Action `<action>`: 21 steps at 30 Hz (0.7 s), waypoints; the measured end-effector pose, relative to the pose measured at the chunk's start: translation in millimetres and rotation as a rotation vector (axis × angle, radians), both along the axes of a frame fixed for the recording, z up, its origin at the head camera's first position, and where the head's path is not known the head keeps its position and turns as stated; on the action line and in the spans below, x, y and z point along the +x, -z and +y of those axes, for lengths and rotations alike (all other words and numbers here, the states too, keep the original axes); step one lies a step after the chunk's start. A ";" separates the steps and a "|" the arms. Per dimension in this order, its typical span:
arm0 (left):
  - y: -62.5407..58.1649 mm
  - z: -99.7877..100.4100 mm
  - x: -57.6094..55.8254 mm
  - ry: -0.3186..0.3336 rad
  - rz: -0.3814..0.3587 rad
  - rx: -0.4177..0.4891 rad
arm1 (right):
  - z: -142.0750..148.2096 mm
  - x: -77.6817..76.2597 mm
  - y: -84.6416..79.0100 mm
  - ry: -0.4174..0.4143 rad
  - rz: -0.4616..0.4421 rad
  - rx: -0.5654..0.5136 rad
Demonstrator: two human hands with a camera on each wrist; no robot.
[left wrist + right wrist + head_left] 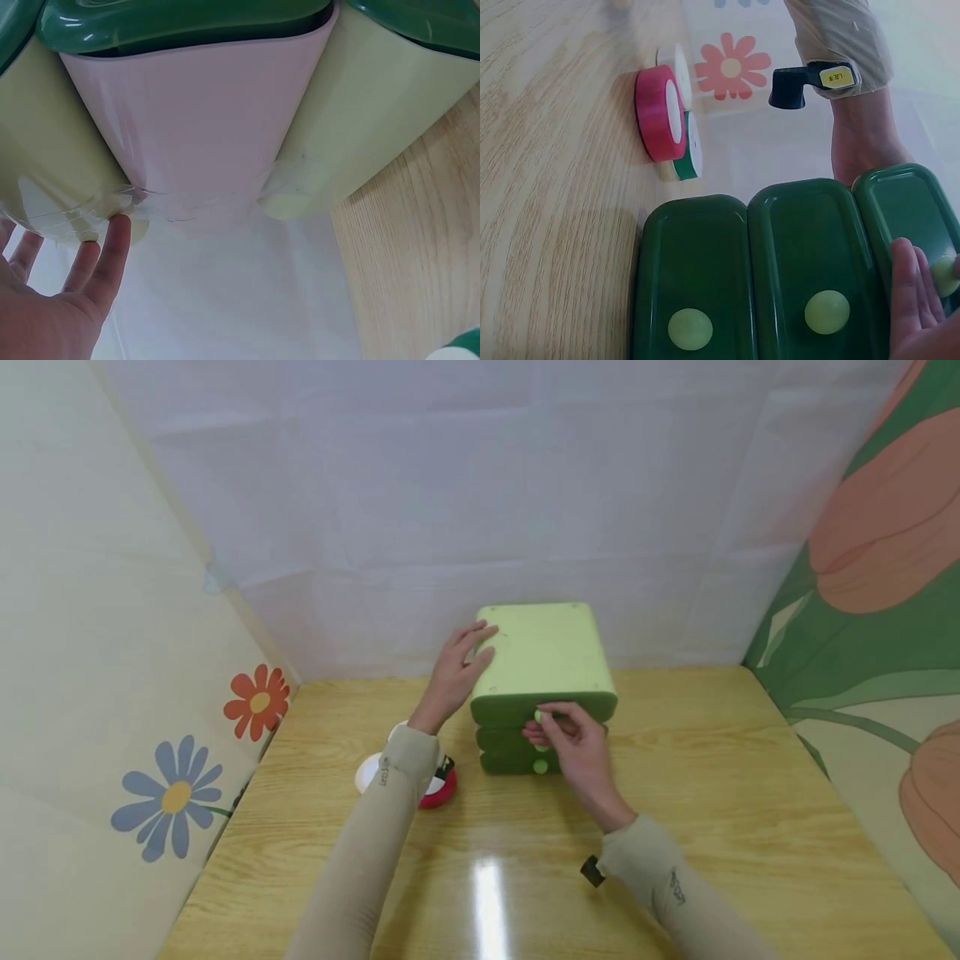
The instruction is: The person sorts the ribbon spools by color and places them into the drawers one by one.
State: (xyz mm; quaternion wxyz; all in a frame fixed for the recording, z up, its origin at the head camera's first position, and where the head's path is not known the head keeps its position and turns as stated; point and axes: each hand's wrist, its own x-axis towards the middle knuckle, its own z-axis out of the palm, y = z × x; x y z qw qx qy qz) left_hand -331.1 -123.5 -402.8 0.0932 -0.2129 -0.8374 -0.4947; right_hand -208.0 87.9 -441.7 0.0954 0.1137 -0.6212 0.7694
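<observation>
A small three-drawer cabinet (537,647) with a light green top stands on the table. Its drawer fronts (697,262) are dark green, each with a round pale green knob (827,312). My left hand (452,672) rests on the top's left edge, fingers spread. In the left wrist view, the fingers of that left hand (56,300) touch the cabinet's side close to some clear tape (187,208). My right hand (576,747) pinches the top drawer's knob (538,716) between thumb and fingers. That drawer front sits level with the cabinet's edge.
Left of the cabinet, partly behind my left sleeve, are several ribbon rolls: a red one (658,112), a green one (690,150) and white ones (367,772). A white sheet (420,510) hangs behind the wooden table (697,777). Flower-printed panels (892,518) flank both sides.
</observation>
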 end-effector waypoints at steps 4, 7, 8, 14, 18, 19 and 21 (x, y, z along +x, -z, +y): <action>0.3 0.3 0.2 -0.003 0.003 -0.003 | 0.3 -0.2 0.0 0.001 -0.001 0.003; 0.8 0.4 0.1 -0.006 0.005 -0.004 | 0.3 0.0 -0.3 0.003 -0.003 0.007; 1.0 0.4 0.0 -0.007 0.004 -0.004 | 0.4 0.0 -0.2 0.004 -0.005 0.008; 1.7 0.8 -0.3 0.000 0.007 -0.002 | 0.5 0.7 0.0 0.007 -0.009 0.025; 1.6 0.6 -0.5 -0.002 0.008 -0.003 | 0.6 0.6 -0.2 0.007 -0.005 0.023; 1.5 0.5 -0.5 -0.003 0.007 -0.003 | 0.6 0.4 0.0 0.005 -0.005 0.021; 1.2 0.3 -0.6 -0.005 0.008 -0.001 | 0.8 -0.2 0.2 0.003 -0.003 0.018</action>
